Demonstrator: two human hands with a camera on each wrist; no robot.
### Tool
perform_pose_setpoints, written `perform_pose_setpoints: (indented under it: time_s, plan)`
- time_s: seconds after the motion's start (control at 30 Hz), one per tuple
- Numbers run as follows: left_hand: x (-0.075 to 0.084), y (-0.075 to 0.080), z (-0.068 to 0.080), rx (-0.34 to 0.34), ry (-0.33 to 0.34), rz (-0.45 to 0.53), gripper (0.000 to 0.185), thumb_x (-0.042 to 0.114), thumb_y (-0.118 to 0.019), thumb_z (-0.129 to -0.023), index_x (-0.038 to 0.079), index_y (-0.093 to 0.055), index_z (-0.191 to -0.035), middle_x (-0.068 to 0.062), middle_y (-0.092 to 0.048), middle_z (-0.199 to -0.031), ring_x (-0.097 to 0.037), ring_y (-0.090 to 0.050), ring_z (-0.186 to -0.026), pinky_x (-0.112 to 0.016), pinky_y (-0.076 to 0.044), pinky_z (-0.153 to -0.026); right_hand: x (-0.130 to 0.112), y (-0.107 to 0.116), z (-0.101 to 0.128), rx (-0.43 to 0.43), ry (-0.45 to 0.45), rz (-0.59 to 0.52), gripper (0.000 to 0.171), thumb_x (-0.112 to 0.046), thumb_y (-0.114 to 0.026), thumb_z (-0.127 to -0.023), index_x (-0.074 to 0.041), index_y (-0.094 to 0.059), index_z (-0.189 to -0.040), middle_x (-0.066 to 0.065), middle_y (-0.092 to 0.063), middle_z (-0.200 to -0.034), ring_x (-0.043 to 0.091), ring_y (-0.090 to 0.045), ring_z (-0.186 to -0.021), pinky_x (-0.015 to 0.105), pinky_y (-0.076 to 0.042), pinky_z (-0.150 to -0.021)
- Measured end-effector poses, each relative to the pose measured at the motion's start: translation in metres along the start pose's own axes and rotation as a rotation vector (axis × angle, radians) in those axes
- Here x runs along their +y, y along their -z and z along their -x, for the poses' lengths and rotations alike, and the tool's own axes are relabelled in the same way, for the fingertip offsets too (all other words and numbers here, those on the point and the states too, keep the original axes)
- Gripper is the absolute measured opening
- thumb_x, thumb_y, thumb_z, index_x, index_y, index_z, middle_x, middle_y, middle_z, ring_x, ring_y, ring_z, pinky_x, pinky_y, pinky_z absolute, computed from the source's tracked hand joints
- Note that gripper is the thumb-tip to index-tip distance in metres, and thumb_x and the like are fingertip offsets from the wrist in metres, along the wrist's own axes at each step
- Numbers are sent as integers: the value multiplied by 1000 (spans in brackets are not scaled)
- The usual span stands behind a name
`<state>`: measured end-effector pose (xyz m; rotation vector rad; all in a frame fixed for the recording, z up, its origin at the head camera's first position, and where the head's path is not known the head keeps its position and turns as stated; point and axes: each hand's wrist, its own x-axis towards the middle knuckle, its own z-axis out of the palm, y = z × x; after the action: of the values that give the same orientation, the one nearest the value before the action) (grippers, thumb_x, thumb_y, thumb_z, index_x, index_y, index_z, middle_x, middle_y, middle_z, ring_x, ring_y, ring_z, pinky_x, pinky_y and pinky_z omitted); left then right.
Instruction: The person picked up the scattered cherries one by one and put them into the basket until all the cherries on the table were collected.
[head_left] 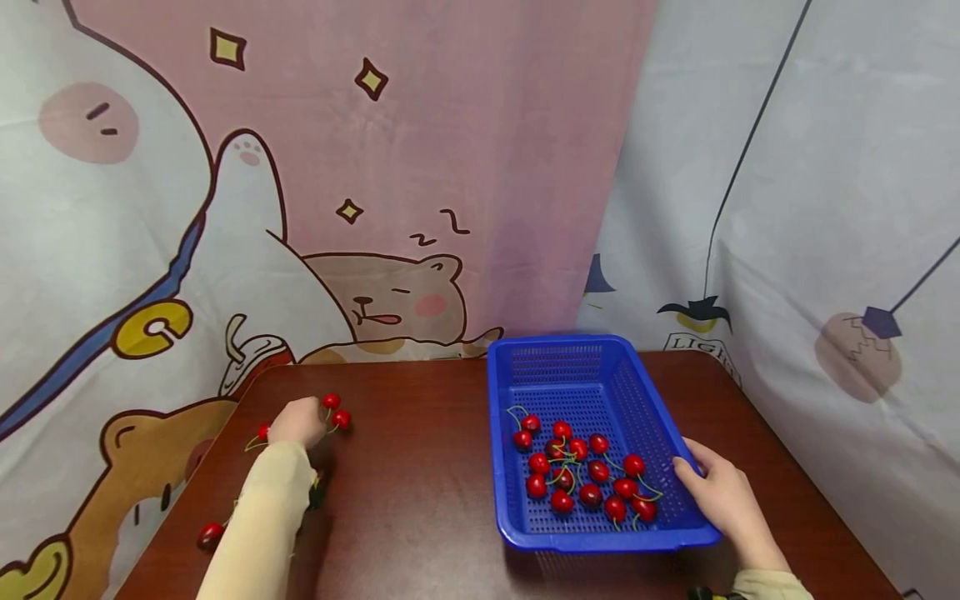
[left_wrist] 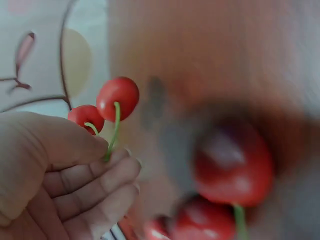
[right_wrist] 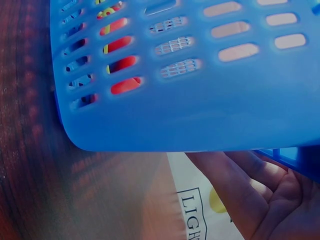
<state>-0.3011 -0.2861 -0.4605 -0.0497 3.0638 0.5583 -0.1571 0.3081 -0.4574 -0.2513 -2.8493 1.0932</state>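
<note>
In the head view my left hand (head_left: 297, 422) is over the left part of the table, with two red cherries (head_left: 341, 418) beside its fingertips. The left wrist view shows its thumb and index finger pinching the green stem of a cherry (left_wrist: 118, 98), with a second cherry (left_wrist: 86, 119) close behind. My right hand (head_left: 726, 493) grips the right rim of a blue plastic basket (head_left: 496, 450), thumb above the edge and fingers outside, partly hidden. Several cherries (head_left: 597, 471) with green stems lie in the basket.
On the brown table (head_left: 420, 483), a cherry (head_left: 211, 536) lies near the left edge, partly behind the sleeve. Another cherry (head_left: 264, 430) is just left of my left hand. Blurred cherries (left_wrist: 234, 162) appear close to the left wrist camera. A printed cloth (head_left: 540, 167) hangs behind the table.
</note>
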Motion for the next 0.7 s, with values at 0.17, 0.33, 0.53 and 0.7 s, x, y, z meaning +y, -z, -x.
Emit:
perform_pose_setpoints:
  time_s: [0.17, 0.33, 0.53, 0.7]
  plan:
    - [36, 8, -3, 89, -119, 74, 6, -2, -60, -79, 3, -62, -78, -8, -59, -72, -26, -52, -66, -42, -48, -59, 0, 0, 0, 1, 1, -1, 54, -26, -55, -100, 9, -46, -140, 30, -66, -107, 24, -68, -73, 38, -56, -63]
    - [84, 17, -3, 145, -228, 130, 6, -3, -62, -84, 0, -67, -85, -10, -65, -80, -27, -56, -71, -44, -51, -69, 1, -1, 0, 1, 5, -11, 54, -26, -55, -100, 9, -46, -140, 30, -66, -106, 24, -69, -73, 39, -56, -64]
    - [142, 26, 5, 226, -396, 202, 9, -4, -63, -83, 3, -67, -82, -5, -63, -76, -21, -53, -67, -38, -48, -65, 1, -2, 0, 0, -5, -20, 54, -26, -56, -100, 9, -46, -140, 30, -66, -106, 25, -69, -73, 38, -56, -63]
    - [184, 31, 13, 228, -487, 258, 6, -2, -67, -86, 3, -70, -85, -4, -66, -79, -19, -55, -68, -36, -50, -66, 2, -2, 0, 6, -5, -20, 54, -26, -56, -100, 8, -46, -140, 29, -67, -106, 24, -69, -72, 38, -56, -62]
